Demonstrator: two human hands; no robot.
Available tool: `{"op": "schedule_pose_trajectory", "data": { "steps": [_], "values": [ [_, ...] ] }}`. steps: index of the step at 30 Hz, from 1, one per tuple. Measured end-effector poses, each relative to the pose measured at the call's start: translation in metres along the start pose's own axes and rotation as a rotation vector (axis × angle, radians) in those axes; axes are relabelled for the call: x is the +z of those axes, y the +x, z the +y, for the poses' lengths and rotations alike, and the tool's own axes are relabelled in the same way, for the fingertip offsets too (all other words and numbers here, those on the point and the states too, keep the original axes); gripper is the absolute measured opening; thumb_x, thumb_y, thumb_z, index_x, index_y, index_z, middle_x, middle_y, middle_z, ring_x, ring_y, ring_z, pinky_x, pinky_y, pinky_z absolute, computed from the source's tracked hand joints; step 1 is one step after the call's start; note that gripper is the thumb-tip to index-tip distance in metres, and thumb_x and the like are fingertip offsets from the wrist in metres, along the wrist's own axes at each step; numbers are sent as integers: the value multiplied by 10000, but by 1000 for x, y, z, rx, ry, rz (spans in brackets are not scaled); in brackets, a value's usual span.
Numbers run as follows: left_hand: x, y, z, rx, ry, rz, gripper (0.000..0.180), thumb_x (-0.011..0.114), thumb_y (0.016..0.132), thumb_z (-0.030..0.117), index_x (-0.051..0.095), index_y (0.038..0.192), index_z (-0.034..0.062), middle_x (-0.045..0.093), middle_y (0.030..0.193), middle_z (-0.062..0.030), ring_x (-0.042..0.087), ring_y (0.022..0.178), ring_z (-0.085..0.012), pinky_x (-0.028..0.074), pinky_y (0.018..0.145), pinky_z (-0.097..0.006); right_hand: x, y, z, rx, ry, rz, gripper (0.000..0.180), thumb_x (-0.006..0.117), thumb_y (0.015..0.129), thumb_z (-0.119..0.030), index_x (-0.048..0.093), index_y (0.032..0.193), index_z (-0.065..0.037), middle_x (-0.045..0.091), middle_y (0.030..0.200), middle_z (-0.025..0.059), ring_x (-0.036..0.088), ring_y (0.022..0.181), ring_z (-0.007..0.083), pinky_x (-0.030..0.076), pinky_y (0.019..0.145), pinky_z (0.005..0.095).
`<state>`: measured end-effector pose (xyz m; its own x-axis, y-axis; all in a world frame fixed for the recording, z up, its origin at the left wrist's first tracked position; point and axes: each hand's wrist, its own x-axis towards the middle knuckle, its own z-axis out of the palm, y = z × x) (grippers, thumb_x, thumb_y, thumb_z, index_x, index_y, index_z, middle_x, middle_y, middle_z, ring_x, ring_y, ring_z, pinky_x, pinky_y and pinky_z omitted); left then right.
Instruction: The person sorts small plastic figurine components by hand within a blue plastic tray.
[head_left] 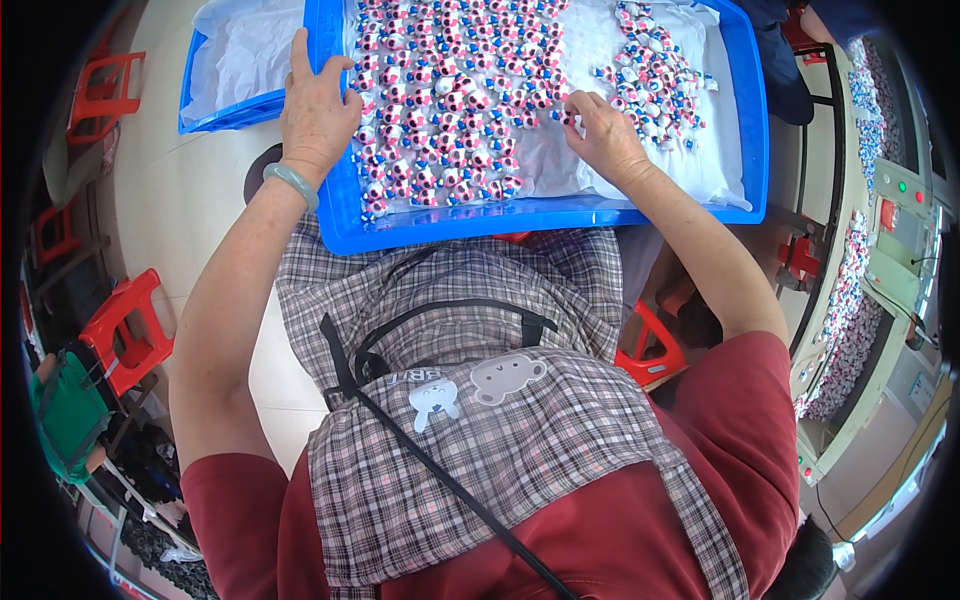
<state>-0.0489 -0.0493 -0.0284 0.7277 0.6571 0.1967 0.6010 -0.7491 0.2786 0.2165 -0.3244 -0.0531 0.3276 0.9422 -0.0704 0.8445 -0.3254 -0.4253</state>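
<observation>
A large blue tray [450, 228] lined with a white sheet [555, 172] lies in front of me. Small white, pink and blue figurines [445, 120] stand in close rows over its left and middle part. At the right is a loose heap of more such figurines [655, 95]. My left hand [318, 118] rests on the tray's left rim, fingers spread, holding nothing. Over the bare sheet between rows and heap, my right hand [606, 138] pinches a small figurine [573, 119], partly hidden by the fingertips, at the right edge of the rows.
A second blue tray [235, 118] with a white liner stands beyond my left hand. Red plastic stools [130, 330] are at the left, and another red stool [650, 345] is below the tray. To the right runs a bench [850, 300] covered with many similar small pieces.
</observation>
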Motion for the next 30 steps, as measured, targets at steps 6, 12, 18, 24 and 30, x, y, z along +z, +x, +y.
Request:
{"op": "schedule_pose_trajectory", "data": {
  "steps": [6,12,18,24,30],
  "values": [
    [0,-1,-3,9,-19,8,334,681,831,96,675,1162,137,249,1610,-208,546,1248,-449,539,986,-493,-3,2,2,3,-158,9,299,732,879,-217,580,1113,-109,690,1057,89,702,833,321,577,707,436],
    [-3,0,2,-24,-4,-25,337,684,829,94,675,1163,138,247,1611,-208,545,1246,-451,542,981,-489,-28,31,47,-85,-484,273,249,708,837,-131,660,1081,-130,679,1091,50,633,1033,277,516,874,428],
    [1,2,4,-9,20,-22,335,684,832,94,676,1164,135,248,1609,-209,551,1237,-446,553,967,-488,-21,43,67,-101,-638,161,163,663,826,-138,660,989,-130,679,961,46,630,992,251,467,871,429],
    [-4,-3,2,-20,42,-14,324,682,843,96,677,1166,126,245,1612,-203,562,1229,-430,572,950,-478,-29,13,-7,-204,-79,137,234,717,814,-106,655,1040,-98,654,979,116,659,898,337,550,785,440],
    [1,0,0,-18,-3,-24,326,676,857,143,662,1182,161,259,1613,-202,512,1313,-452,508,1038,-489,3,1,-38,-428,-202,-20,231,696,807,-141,656,1033,-119,598,975,70,647,928,263,530,808,404]
  ]
}}
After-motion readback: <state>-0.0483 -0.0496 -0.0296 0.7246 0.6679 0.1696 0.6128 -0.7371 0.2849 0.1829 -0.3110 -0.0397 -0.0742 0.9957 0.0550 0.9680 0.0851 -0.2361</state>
